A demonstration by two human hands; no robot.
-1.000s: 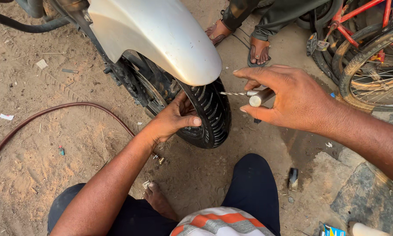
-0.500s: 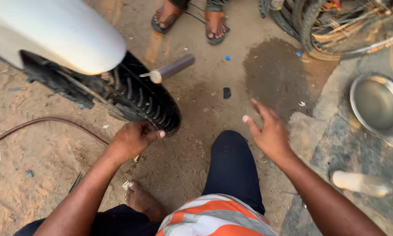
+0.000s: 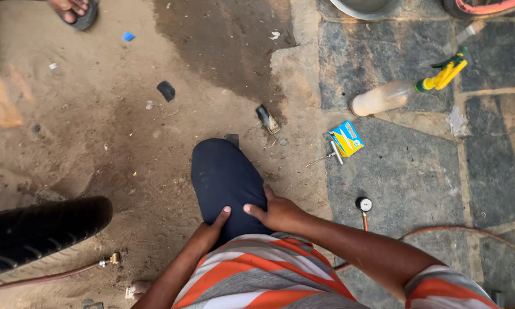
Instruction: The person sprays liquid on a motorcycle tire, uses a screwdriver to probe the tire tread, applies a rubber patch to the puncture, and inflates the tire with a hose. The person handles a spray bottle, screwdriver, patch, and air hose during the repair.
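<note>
Hands rest empty on my knee [image 3: 226, 177], left hand [image 3: 210, 230] and right hand [image 3: 277, 212] both loosely open, tyre [image 3: 40, 229] lying well apart.

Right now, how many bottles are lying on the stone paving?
1: a pale spray bottle with a yellow-green trigger, on its side at upper right, above the blue-yellow packet. Others may lie outside the frame.

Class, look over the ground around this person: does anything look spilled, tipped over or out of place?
Yes. A bottle with a yellow-green spray top lies on its side on the stone paving. A dark, wet-looking patch stains the sand. Small tools and a blue-yellow box lie scattered nearby.
</note>
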